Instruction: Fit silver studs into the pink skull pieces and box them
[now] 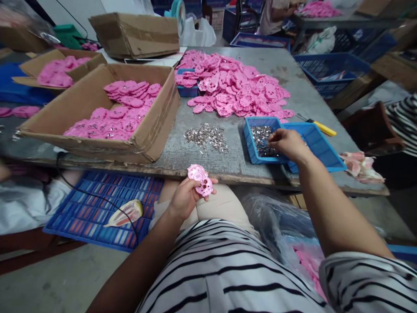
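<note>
Head view: left hand (185, 198) grips a pink piece (195, 173) between thumb and fingers above the lap, near the table (177, 119), its holed face upward. Right hand (275, 141), fingers bunched, is at the smaller blue tray (249, 143), over small metal parts (261, 134); whether it pinches one cannot be told. Sound handling, as judged here, calls for a level, steady piece, the thumb kept off its holes, and single parts lifted by the fingertips, without brushing the loose metal heap (206, 138) nearby.

Gap between metal pile (208, 138) and tray (249, 141)
</note>
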Demonstrator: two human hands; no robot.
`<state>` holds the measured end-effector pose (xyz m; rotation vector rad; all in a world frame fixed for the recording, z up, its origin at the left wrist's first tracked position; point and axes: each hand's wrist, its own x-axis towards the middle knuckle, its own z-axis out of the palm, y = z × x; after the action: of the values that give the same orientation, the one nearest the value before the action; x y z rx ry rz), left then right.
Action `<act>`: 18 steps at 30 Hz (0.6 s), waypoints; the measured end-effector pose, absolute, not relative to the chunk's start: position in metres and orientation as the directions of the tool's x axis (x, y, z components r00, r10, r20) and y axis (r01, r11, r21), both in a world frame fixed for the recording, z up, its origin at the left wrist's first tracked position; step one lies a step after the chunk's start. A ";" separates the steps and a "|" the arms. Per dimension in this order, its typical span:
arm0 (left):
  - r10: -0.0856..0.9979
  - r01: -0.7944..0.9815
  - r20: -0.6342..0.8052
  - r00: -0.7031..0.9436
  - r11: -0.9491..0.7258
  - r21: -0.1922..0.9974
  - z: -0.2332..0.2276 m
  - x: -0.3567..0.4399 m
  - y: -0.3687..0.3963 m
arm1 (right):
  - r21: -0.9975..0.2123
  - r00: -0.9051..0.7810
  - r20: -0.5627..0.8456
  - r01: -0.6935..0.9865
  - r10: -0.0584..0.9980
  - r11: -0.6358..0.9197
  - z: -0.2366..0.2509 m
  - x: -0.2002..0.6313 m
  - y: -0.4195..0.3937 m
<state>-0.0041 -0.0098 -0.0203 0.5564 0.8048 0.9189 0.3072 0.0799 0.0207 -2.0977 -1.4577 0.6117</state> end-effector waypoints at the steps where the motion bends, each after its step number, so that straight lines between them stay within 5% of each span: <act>1: 0.859 -0.475 -0.364 0.360 0.504 0.721 -0.020 -0.004 -0.010 | -0.670 0.319 -0.077 0.686 0.945 -0.286 0.019 0.308 0.079; 6: 0.858 -0.475 -0.366 0.360 0.506 0.720 -0.021 -0.004 -0.010 | -0.748 0.352 -0.100 0.590 0.931 -0.304 0.015 0.309 0.079; 12: 0.867 -0.468 -0.372 0.330 0.493 0.733 -0.021 -0.004 -0.009 | -0.924 0.339 0.002 0.361 0.941 -0.127 0.031 0.289 0.068; 18: 0.940 -0.415 -0.304 0.157 0.342 0.843 -0.010 0.016 -0.005 | -0.985 -0.045 -0.150 0.095 0.988 -0.146 0.037 0.222 0.032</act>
<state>0.0157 -0.0052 -0.0102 0.6796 0.9604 1.0842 0.2218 0.0323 0.0374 -1.3627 -1.2416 1.3133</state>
